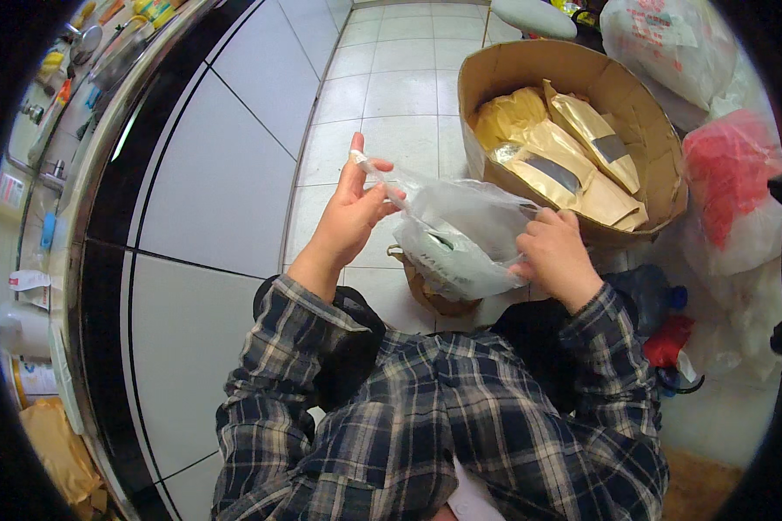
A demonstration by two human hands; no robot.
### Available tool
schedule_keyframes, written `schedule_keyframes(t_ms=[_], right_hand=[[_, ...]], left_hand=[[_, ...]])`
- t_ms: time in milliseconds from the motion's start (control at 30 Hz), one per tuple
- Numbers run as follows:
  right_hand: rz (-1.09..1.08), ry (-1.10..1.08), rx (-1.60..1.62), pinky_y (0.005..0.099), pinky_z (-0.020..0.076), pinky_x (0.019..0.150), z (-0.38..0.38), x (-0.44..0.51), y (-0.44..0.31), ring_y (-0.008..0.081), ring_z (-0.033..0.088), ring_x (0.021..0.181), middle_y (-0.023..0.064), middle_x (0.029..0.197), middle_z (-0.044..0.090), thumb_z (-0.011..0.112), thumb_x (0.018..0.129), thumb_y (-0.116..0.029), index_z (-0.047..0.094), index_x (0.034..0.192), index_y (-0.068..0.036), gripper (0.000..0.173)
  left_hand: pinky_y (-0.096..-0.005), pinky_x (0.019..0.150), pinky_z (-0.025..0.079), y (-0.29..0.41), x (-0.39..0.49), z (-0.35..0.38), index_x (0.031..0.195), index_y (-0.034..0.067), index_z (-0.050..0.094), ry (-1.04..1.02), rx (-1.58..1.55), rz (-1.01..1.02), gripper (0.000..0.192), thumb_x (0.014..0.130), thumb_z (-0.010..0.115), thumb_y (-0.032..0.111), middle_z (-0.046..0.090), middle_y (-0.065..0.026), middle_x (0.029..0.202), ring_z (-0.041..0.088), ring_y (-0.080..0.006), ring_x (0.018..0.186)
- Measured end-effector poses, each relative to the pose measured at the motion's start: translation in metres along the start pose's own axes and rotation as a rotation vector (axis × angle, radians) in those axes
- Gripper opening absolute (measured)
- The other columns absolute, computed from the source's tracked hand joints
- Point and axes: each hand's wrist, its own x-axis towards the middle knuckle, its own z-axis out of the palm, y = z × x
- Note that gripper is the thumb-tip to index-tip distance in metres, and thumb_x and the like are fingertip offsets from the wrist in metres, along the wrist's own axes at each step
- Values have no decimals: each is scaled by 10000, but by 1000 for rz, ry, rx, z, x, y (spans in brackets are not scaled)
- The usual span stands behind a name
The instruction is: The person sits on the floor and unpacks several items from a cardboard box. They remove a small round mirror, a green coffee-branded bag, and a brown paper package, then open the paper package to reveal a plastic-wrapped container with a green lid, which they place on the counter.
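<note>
A translucent white plastic bag (463, 241) hangs between my hands, with something dark and printed showing faintly inside. One of its handles loops over the raised index finger of my left hand (358, 202), and the other fingers curl near the twisted film. My right hand (554, 254) pinches the bag's opposite edge. Below the bag is a brown paper bag (420, 286) on the floor, mostly covered by the plastic. To the upper right, a large round cardboard container (570, 62) holds several gold and kraft pouches (564, 172) with dark windows.
White floor tiles (401, 91) run ahead between cabinet doors (221, 156) and the container. Along the left, a counter bears a faucet, utensils and packets. Stuffed plastic bags (671, 52), a red bundle in plastic (723, 176) and a large water bottle (642, 296) crowd the right.
</note>
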Motion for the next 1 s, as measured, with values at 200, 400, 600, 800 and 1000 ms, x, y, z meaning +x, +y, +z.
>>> schedule_keyframes(t_ms=[200,400,600,800,1000], right_hand=[[122,154,151,391,421,789,-13,-9,19,251,551,931,64,888,605,750,696,-256,642,785,-81,223],[175,288,1350,359,383,999,-7,-18,22,207,560,1110,77,937,611,618,823,-95,604,878,-22,92],[-12,432,1537,390,430,981,12,11,-1,172,627,851,43,807,579,506,996,-155,496,913,-60,126],[-198,509,1476,288,491,765,-33,29,-27,146,585,785,74,901,570,463,995,-104,491,1102,-20,139],[-67,210,1313,227,453,684,-26,38,-43,85,505,705,119,1338,519,579,858,13,348,1356,-22,549]], left_hand=[[-255,685,423,-22,7,-40,1427,85,338,-100,240,-56,410,1031,407,167,463,11,876,419,-63,700],[-224,661,379,-25,-10,-40,1103,54,540,24,-56,60,203,1037,399,185,429,24,776,399,-70,704],[-245,769,406,-6,-6,-6,995,57,535,-122,242,317,184,1035,399,175,569,-22,906,467,-94,813],[-282,824,449,24,-3,18,989,59,527,-229,307,583,126,1019,454,157,585,-63,947,530,-131,859],[-305,796,476,21,-21,36,961,37,590,-276,333,367,78,951,513,33,595,-69,908,577,-166,847]])
